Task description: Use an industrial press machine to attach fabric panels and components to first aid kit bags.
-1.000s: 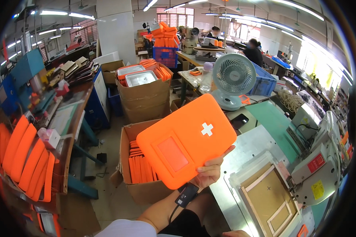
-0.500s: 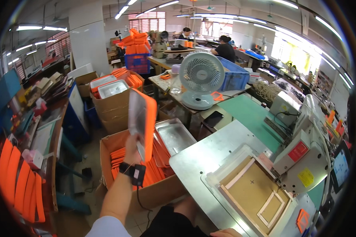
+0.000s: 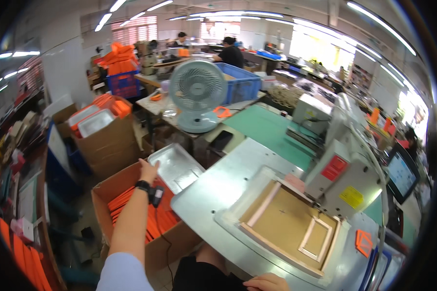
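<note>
Left hand [image 3: 148, 170] beside the metal tray [image 3: 177, 165], right hand [image 3: 267, 282] low — can't tell either grip.

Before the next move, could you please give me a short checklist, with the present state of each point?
1. Left hand next to the silver tray: ok.
2. Left hand free of any held thing: cannot tell; the view is too small.
3. Right hand away from the wooden frame: ok, it is at the picture's lower edge.
4. Orange pieces inside the carton: ok, many lie there.
5. Wrist cable not touching the carton: cannot tell; it passes in front of it.
</note>
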`<state>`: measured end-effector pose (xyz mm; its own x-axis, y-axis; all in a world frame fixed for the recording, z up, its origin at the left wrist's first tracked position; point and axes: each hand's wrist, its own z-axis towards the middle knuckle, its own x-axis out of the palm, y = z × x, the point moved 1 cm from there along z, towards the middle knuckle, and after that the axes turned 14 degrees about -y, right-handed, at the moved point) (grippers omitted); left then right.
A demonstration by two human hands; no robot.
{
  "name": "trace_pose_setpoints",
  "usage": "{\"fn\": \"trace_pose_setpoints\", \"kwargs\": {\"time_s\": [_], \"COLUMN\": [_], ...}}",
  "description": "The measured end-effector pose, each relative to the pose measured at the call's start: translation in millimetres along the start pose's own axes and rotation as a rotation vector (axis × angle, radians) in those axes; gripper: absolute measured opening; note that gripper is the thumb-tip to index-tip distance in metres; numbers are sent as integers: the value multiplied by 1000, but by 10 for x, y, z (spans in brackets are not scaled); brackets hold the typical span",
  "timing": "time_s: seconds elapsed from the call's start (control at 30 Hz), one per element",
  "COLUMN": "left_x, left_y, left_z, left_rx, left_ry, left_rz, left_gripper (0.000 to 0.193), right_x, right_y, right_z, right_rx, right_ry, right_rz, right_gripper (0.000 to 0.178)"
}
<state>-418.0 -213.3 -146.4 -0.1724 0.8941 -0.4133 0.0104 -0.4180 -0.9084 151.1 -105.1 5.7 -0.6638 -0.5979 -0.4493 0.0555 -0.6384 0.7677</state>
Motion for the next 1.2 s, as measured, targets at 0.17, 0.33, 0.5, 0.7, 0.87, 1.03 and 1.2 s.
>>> {"fn": "trace_pose_setpoints", "kwargs": {"time_s": [0.17, 0.33, 0.5, 0.7, 0.87, 1.03, 1.2], "left_x": [-31, -598, -233, 455, 600, 676, 725], "left_y": [-624, -2148, -2344, -2159, -2120, -2194, -2287], "left_z": [-229, -2476, -3876, -4575, -4406, -3981, -3554], "left_rx": [495, 1042, 1773, 2027, 2006, 1922, 1896], "left_ry": [177, 778, 1463, 1364, 1366, 1179, 868], "left_rz": [-226, -142, 98, 130, 231, 458, 582], "left_gripper": [45, 40, 61, 66, 68, 66, 62], "right_x": [51, -29, -295, -1243, -2281, -3171, -3476], "right_y": [-208, -234, -68, 50, -166, -853, -1455], "right_z": [-63, -67, -281, -766, -1198, -1110, -860], "right_rx": [-111, -231, -213, 47, 402, 407, 336], "right_ry": [-35, 26, 77, 15, -282, -342, -214], "right_rz": [-2, 23, -14, -255, -550, -934, -945], "right_gripper": [12, 13, 16, 15, 20, 36, 52]}}
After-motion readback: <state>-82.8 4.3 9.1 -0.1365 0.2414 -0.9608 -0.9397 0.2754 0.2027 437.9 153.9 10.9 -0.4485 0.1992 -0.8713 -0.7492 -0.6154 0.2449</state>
